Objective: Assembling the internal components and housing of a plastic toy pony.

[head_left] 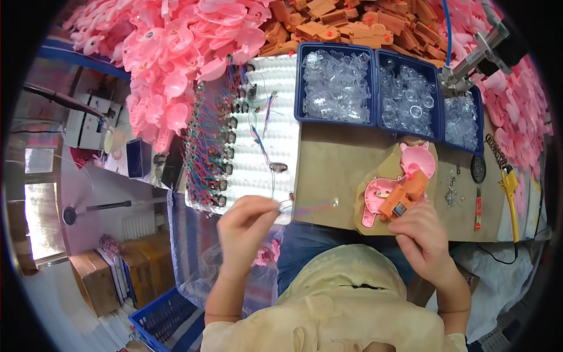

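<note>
My left hand (249,229) is closed in a pinch on a bundle of thin wires (316,207), which trails to the right, blurred, over the front of the bench. Just beneath the pink shell on its board, my right hand (423,237) has its fingers curled together; what they hold, if anything, is hidden. The pink animal-shaped plastic shell (419,157) lies on a tan board (365,220). An orange plastic housing (404,193) rests on the shell, its lower end close to my right fingertips. A small dark part (399,209) shows in that housing.
White ridged tray (267,129) bears wired parts along its left side. Blue bins (378,117) hold clear plastic pieces. Pink shells (176,53) and orange housings (346,29) are heaped behind. Loose screws (451,190), a yellow soldering iron (509,185) and a metal fixture (478,56) are at right.
</note>
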`<state>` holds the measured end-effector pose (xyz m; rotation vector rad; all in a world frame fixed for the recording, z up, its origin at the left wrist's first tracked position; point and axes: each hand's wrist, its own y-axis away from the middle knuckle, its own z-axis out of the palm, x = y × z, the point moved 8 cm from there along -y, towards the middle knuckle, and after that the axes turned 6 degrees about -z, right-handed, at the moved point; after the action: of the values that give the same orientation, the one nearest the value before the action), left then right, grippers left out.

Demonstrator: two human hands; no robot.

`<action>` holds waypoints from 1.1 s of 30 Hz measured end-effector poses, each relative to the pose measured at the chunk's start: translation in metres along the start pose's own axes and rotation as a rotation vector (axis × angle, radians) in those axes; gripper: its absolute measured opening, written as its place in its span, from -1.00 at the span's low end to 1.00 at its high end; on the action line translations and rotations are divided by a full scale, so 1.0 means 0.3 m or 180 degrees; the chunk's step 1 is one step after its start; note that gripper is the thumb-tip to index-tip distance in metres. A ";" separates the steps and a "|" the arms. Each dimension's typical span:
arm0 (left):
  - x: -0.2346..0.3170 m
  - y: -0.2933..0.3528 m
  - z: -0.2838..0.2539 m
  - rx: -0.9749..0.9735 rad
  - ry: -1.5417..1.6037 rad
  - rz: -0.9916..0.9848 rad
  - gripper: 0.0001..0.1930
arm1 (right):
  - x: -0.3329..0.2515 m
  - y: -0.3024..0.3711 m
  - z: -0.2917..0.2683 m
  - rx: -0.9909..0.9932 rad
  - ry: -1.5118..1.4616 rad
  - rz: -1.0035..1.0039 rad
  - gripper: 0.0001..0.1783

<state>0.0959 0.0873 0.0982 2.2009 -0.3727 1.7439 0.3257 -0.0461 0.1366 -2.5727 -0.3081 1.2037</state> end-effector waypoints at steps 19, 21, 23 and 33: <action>-0.165 0.118 0.104 -0.0543 0.0968 -0.1244 -0.70 | 0.018 -0.279 0.297 -0.1851 0.0760 0.0120 -0.82; -0.131 0.114 0.115 -0.0619 0.1285 -0.1173 -0.69 | -0.003 -0.291 0.258 -0.1286 0.0395 0.0173 -0.83; -0.093 0.112 0.116 -0.0616 0.1632 -0.1095 -0.67 | -0.043 -0.301 0.153 -0.0251 0.0075 0.0085 -0.85; -0.006 0.042 0.367 -0.1382 0.1973 -0.1066 -0.65 | 0.028 0.020 0.029 0.0338 -0.1436 0.2037 -0.87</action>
<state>0.1890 0.0324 0.0742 1.2625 -0.1888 1.8265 0.3246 -0.0478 0.1233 -2.3430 0.5252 1.9518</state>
